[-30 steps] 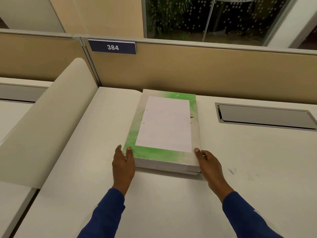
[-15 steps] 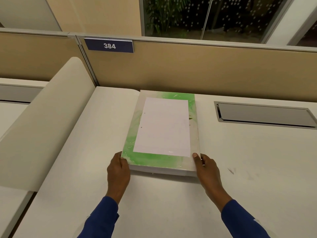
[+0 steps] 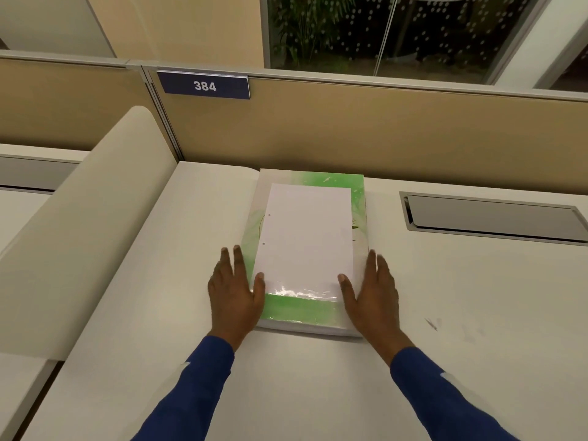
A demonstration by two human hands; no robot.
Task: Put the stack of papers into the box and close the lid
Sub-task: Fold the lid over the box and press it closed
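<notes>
While the box lies flat on the white table with its far short end close to the beige partition, bare tabletop spreads wide to its right, toward the near edge and to its left as far as the rounded cream divider. One recessed grey cable hatch sits well apart to the right of the box. From the head view the box lid looks shut, green and white, so nothing inside can be seen. One white stack of papers rests on top of the lid, two punched holes along its left margin, its near end glossy under the light; how many sheets it holds cannot be told. Two hands flank the near end of the box, fingers spread and flat: the left hand lies along the left side with its thumb touching the near left corner of the papers, the right hand along the right side with its thumb at the near right corner. Neither hand is closed around anything. One blue plate reading 384 hangs on the partition.
</notes>
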